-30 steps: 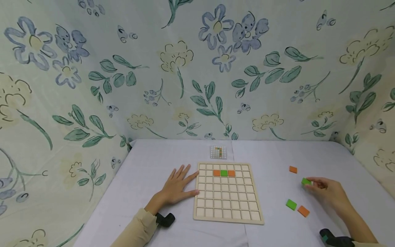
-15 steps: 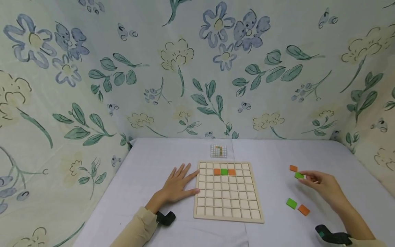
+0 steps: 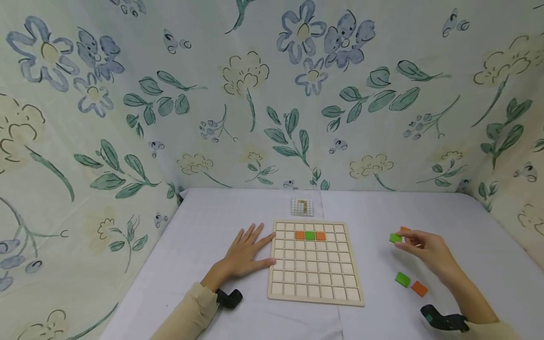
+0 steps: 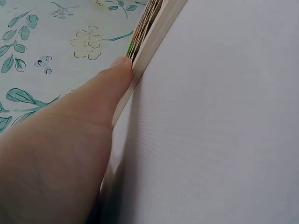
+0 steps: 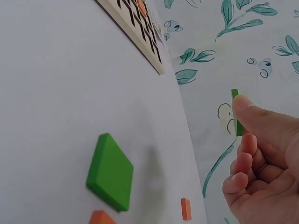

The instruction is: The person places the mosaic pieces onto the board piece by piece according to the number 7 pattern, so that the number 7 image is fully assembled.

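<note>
A wooden grid board (image 3: 315, 269) lies mid-table; one row near its far side holds an orange, a green and another orange tile. With fingers spread, my left hand (image 3: 243, 255) rests on the table, thumb and index fingertip touching the board's left edge; the left wrist view shows the thumb (image 4: 98, 93) against that edge. Between thumb and fingertips my right hand (image 3: 428, 248) pinches a green tile (image 3: 395, 238), held right of the board. In the right wrist view this green tile (image 5: 237, 114) is seen edge-on, raised off the table.
Behind the board lies a small pattern card (image 3: 302, 207). To the right, a green tile (image 3: 403, 279) and an orange tile (image 3: 419, 288) lie close together on the white cloth. Another orange tile (image 3: 405, 230) is partly hidden behind my right hand. A floral curtain (image 3: 272, 94) rises behind the table.
My right hand has moved left and slightly away from me, carrying the green tile past the far orange tile toward the board. The left hand has stayed in place.
</note>
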Demonstrator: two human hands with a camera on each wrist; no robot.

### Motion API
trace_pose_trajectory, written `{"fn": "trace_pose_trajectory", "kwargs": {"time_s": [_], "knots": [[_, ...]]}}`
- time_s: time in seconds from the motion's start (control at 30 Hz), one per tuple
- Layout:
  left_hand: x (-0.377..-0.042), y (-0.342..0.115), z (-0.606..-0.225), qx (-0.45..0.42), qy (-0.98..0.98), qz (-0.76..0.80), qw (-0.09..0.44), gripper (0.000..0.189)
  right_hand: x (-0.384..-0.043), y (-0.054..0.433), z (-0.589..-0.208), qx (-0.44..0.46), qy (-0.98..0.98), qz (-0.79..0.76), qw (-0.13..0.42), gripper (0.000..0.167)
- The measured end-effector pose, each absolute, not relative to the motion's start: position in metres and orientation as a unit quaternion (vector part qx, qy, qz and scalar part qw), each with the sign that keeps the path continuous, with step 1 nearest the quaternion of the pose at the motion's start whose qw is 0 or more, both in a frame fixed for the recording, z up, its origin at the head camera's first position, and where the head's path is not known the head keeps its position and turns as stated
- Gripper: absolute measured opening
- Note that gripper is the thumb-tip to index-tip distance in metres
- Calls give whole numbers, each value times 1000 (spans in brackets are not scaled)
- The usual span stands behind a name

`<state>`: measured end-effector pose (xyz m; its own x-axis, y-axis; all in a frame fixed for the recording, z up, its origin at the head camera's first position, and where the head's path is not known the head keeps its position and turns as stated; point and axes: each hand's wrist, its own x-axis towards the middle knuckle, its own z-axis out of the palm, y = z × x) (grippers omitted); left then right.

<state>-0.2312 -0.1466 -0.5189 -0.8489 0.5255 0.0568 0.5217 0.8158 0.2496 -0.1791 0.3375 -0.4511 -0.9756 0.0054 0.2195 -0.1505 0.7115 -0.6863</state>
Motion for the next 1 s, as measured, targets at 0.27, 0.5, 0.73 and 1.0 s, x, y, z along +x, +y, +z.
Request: {"fn": "trace_pose_trajectory", "kwargs": {"time_s": [0.27, 0.5, 0.73, 1.0], "knots": [[-231, -145, -519, 276, 953, 127, 7, 82, -186, 315, -452, 59, -915, 384, 109, 30], [-231, -145, -516, 274, 954, 123, 7, 82, -196, 296, -455, 85, -912, 390, 93, 27], [-230, -145, -515, 271, 954, 129, 10, 82, -200, 276, -458, 100, -896, 426, 67, 28], [-229, -144, -513, 270, 954, 132, 12, 82, -210, 249, -463, 119, -883, 453, 40, 28]]}}
